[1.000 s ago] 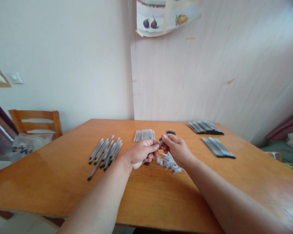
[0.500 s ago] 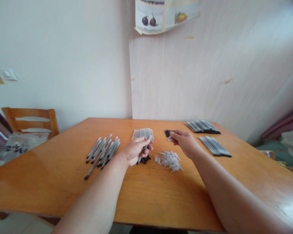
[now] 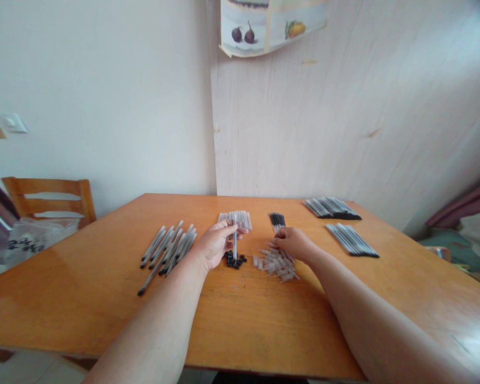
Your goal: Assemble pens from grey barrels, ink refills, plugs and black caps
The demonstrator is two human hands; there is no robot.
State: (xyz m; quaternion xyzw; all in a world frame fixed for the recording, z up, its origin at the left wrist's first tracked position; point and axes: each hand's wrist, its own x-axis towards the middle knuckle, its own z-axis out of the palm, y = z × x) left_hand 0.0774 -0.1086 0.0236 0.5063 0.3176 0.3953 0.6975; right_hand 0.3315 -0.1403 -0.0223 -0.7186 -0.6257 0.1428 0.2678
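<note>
Near the table's middle, my left hand [image 3: 216, 241] is closed around a pen barrel [image 3: 235, 234], a slim translucent tube held nearly upright. Below its lower end lie several small black plugs [image 3: 234, 261]. My right hand [image 3: 292, 241] is closed with its fingertips pinched at the far edge of a pile of small translucent white pieces [image 3: 279, 265]; whether anything is between the fingers is hidden. Just beyond those fingertips lies a row of pen refills with black ends [image 3: 277, 218]. Behind my left hand is a row of whitish tubes [image 3: 246, 219].
Loose pens with black ends [image 3: 170, 248] lie to the left on the wooden table [image 3: 240, 320]. Two groups of pens lie at the right, one nearer [image 3: 352, 240] and one farther [image 3: 332, 208]. A wooden chair [image 3: 50, 205] with a plastic bag stands at the left.
My right hand has moved from the refills down toward me to the translucent pieces. My left hand has shifted slightly left, and its pen barrel has turned from slanted to nearly upright.
</note>
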